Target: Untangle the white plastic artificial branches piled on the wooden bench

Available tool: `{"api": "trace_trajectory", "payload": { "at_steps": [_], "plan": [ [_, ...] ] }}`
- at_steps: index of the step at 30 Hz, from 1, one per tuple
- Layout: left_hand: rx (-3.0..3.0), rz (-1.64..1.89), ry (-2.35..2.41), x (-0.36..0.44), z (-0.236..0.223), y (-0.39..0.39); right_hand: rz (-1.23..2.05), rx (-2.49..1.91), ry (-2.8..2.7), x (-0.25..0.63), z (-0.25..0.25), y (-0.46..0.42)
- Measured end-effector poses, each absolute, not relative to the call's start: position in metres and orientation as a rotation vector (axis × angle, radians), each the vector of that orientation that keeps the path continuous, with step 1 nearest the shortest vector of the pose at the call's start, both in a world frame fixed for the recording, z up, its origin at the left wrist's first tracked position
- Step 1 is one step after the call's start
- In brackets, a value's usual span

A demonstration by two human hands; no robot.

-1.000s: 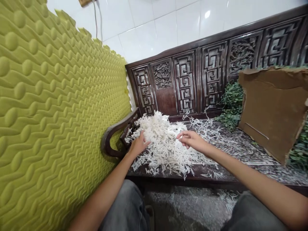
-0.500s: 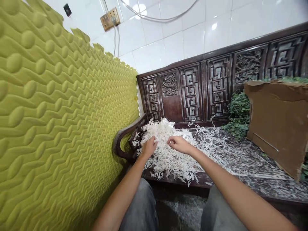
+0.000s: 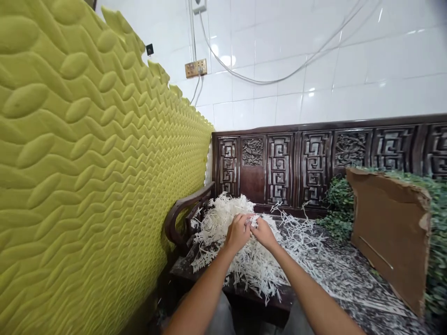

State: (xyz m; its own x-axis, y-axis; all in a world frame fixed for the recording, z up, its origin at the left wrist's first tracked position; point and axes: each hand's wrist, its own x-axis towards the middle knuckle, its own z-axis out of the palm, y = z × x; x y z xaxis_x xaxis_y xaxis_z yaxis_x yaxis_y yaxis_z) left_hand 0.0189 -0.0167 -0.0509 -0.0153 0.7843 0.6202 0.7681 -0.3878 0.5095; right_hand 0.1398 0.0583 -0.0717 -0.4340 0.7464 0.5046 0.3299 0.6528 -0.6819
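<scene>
A heap of white branching plastic stems [image 3: 223, 214] lies on the seat of a dark carved wooden bench [image 3: 253, 186], at its armrest end. Over the heap my left hand [image 3: 239, 232] and my right hand [image 3: 264, 234] meet, fingertips nearly touching. Between them shows a small white stem piece [image 3: 253, 220], pinched by the fingers of both hands. My fingers partly cover it, so its full shape is hidden. Looser white stems [image 3: 300, 237] spread across the seat to the right of my hands.
A tall yellow-green foam mat [image 3: 122, 186] stands along the left side, beside the curved armrest [image 3: 174, 218]. To the right, a brown cardboard piece [image 3: 387, 232] leans among green artificial foliage [image 3: 340, 204]. Behind the bench, a socket box [image 3: 196, 68] and cable are on the white tiled wall.
My hands were apart over the heap and have come together, now with a white stem piece between them. The view has tilted up, showing more wall.
</scene>
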Motion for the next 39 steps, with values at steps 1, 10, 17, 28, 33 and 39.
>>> {"api": "trace_trajectory", "payload": {
  "at_steps": [1, 10, 17, 28, 33, 39],
  "plan": [
    [2.178, 1.422, 1.705, 0.023, -0.053, -0.015, 0.642, -0.856, -2.003, 0.142, -0.073, 0.06],
    [1.999, 1.456, 1.642, 0.05, -0.083, 0.002, 0.886, -1.042, -1.607, 0.166, -0.073, 0.077],
    [1.906, 1.532, 1.628, 0.06, -0.086, 0.014, 1.055, -1.102, -1.489, 0.202, -0.07, 0.083],
    [1.886, 1.629, 1.564, 0.073, -0.057, 0.004, 1.189, -1.116, -1.806, 0.234, -0.069, 0.081],
    [1.915, 1.549, 1.496, 0.072, -0.055, 0.003, 1.166, -1.055, -1.955, 0.234, -0.065, 0.072],
    [1.954, 1.505, 1.433, 0.07, -0.056, 0.004, 1.127, -0.986, -2.021, 0.227, -0.061, 0.063]
  ]
}}
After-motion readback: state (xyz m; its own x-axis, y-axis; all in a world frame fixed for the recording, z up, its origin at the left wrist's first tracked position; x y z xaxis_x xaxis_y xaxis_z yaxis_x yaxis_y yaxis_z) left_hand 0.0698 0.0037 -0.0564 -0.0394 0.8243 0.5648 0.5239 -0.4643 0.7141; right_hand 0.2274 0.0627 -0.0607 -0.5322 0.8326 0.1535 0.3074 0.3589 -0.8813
